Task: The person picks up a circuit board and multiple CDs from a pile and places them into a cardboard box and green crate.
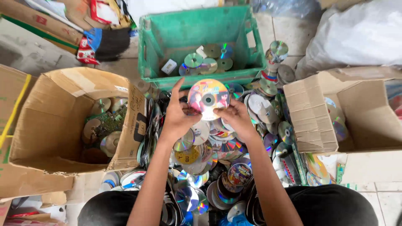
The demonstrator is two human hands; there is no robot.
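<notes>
A disc with a colourful printed face (pixel 208 97) is held up over a heap of loose discs (pixel 211 167) on the floor. My left hand (pixel 178 117) grips its left edge, index finger pointing up. My right hand (pixel 237 118) grips its lower right edge. Both forearms reach forward from the bottom of the view, between my knees.
A green plastic crate (pixel 150 50) with several discs stands just beyond. At left, an open cardboard box (pixel 54 117) holds discs and a circuit board. Another cardboard box (pixel 310 113) with discs sits at right. A white sack (pixel 360 37) lies at the back right, flattened cardboard at back left.
</notes>
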